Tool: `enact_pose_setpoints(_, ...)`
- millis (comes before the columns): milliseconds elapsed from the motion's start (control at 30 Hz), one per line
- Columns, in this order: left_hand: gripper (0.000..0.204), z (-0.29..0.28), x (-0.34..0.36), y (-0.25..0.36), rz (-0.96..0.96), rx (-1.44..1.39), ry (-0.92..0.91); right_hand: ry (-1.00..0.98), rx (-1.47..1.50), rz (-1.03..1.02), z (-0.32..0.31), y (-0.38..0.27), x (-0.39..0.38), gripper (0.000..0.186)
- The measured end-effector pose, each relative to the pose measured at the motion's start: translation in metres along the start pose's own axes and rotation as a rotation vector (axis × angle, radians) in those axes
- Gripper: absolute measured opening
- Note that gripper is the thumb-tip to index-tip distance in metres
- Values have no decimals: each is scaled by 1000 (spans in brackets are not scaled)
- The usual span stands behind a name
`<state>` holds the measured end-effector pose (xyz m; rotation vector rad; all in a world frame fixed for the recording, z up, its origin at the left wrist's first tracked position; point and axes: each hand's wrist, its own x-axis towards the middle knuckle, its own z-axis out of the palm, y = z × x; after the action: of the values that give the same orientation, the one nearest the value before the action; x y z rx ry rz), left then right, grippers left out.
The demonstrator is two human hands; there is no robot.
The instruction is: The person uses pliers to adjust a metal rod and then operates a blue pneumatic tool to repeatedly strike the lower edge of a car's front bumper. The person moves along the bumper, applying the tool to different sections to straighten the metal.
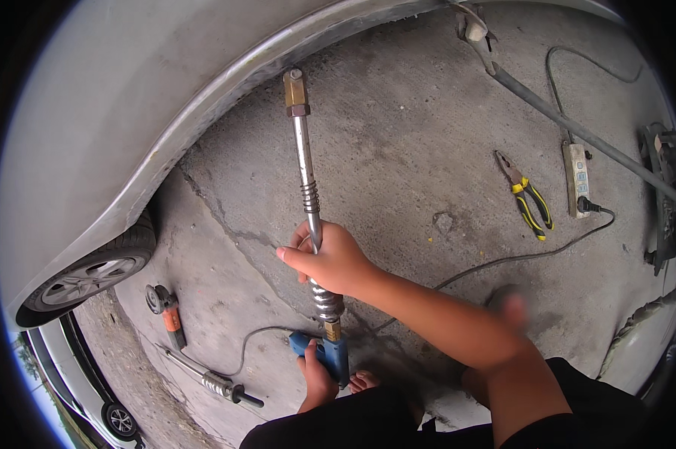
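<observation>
A long metal puller tool (303,157) stretches away from me, with a chrome shaft, coil springs and a brass-coloured end piece (296,93). Its far end is close to the lower edge of a pale car body (196,90); I cannot tell whether they touch. My right hand (330,258) is closed round the shaft, its thumb pointing left. Nearer to me, the shaft joins a blue pistol-grip body (336,361). My left hand (319,380) grips the handle of this blue part, with some fingers hidden.
Combination pliers (529,200) with yellow-black handles lie right, beside a white power strip (577,179) with a black cable. An orange angle grinder (171,318) and a second slide-hammer-like tool (211,380) lie left. A grey bar (555,112) crosses the upper right. A car wheel (91,278) stands left.
</observation>
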<state>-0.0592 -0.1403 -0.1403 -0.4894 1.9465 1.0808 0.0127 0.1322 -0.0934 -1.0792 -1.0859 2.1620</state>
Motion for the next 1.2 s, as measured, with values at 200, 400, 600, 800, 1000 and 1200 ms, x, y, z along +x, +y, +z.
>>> enact_pose_setpoints(200,47,-9,5,5,9,40,54,-42,542,113,-3,-35,26,40)
enact_pose_setpoints(400,49,0,-14,11,-3,43,14,-733,799,234,-41,-20,50,50)
enact_pose_setpoints(600,46,3,-14,1,-47,31,-5,26,343,168,3,-40,25,46)
enact_pose_setpoints(800,45,4,-18,11,17,11,17,-90,500,209,-4,-37,32,43)
enact_pose_setpoints(1000,46,-9,-12,7,13,144,51,-312,727,176,-9,-17,26,46)
enact_pose_setpoints(1200,53,-22,3,6,-60,78,-46,38,400,67,-3,-14,21,42)
